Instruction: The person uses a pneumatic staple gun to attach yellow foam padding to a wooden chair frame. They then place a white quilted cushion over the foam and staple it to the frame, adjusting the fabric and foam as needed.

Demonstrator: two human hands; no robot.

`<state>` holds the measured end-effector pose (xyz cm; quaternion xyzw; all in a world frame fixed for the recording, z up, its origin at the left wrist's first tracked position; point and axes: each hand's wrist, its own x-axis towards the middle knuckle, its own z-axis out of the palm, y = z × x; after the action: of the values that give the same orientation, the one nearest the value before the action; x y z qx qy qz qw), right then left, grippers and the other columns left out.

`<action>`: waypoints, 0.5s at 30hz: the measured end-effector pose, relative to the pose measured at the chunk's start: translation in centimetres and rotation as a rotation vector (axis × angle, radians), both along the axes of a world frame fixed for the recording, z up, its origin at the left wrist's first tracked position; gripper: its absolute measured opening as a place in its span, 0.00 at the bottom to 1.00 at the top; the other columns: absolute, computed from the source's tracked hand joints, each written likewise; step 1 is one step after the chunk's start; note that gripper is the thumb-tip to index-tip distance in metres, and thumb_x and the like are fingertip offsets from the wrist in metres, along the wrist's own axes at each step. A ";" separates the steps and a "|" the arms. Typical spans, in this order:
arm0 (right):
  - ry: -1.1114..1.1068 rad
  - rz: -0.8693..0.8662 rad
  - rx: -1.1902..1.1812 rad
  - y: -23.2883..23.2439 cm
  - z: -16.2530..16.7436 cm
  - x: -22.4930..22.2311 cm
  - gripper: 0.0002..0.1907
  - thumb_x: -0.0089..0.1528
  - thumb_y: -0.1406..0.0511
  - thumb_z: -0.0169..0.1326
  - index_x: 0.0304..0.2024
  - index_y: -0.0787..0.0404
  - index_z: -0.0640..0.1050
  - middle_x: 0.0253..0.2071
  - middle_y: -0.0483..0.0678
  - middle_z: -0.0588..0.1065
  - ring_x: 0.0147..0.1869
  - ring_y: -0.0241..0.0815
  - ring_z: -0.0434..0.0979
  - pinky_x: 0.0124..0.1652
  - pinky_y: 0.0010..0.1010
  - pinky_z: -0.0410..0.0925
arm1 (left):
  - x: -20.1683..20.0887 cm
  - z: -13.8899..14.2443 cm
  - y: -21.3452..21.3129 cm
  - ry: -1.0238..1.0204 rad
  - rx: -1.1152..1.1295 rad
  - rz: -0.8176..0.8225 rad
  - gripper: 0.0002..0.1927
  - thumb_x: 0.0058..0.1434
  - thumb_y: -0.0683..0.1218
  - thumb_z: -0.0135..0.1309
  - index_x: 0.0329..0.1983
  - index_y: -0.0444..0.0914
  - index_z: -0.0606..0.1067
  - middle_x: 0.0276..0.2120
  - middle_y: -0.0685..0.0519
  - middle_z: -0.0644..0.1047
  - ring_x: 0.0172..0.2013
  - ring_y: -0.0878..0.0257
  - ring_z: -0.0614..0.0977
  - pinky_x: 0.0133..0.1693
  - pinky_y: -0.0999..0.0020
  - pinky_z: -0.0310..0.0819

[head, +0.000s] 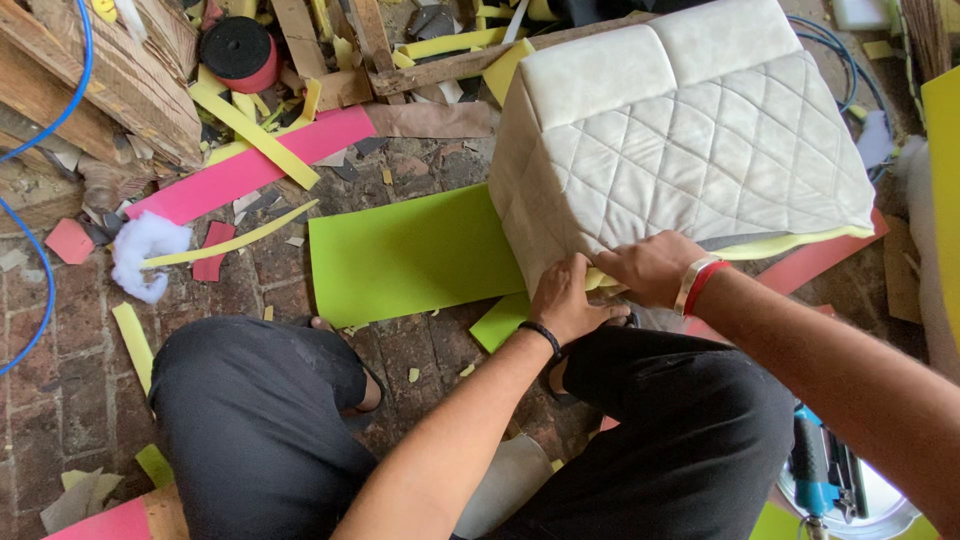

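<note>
The quilted cream cushion (690, 140) sits just beyond both hands — above the green sheet (410, 255). The left hand (565, 300) pinches its lower edge; the right hand (650, 268) presses there, fingers curled — grip unclear.

Daylight falls on a worn brick floor (70, 380) littered with yellow foam strips (255, 130) and a pink strip (260, 160). A green sheet (400, 255) lies at the middle, wooden planks (120, 70) far left, a blue hose (45, 270) along the left edge

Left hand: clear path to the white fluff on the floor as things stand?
Probably yes. The left hand is on the cushion edge; only bare brick and scraps lie before the fluff, though it's a long stretch over the knee.
</note>
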<state>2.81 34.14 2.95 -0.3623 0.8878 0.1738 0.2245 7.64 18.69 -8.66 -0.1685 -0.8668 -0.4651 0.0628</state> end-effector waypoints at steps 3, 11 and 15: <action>0.061 -0.040 -0.015 -0.4 -0.3 1.2 0.14 0.67 0.52 0.51 0.47 0.52 0.72 0.32 0.43 0.78 0.34 0.43 0.83 0.33 0.38 0.75 | 0.5 -0.1 0.2 -0.052 -0.043 0.074 0.27 0.44 0.56 0.72 0.35 0.38 0.70 0.33 0.46 0.78 0.39 0.48 0.81 0.43 0.51 0.74; 0.394 0.012 -0.470 0.7 -2.0 4.9 0.17 0.46 0.55 0.61 0.34 0.55 0.76 0.28 0.42 0.75 0.34 0.44 0.81 0.31 0.39 0.73 | 2.7 -0.1 1.5 0.084 -0.074 0.201 0.06 0.57 0.43 0.61 0.34 0.42 0.74 0.34 0.53 0.80 0.40 0.51 0.83 0.41 0.54 0.78; 0.468 -0.067 -0.523 0.6 -2.3 5.2 0.10 0.51 0.62 0.60 0.33 0.53 0.75 0.29 0.41 0.76 0.36 0.43 0.81 0.34 0.36 0.73 | 3.2 3.3 -0.2 0.050 -0.062 0.098 0.12 0.52 0.47 0.63 0.34 0.38 0.74 0.33 0.47 0.79 0.35 0.47 0.82 0.35 0.52 0.76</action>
<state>8.03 34.77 0.62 -0.3284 0.9411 0.0114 -0.0798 10.84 18.52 -5.37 -0.1395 -0.8861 -0.4301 0.1021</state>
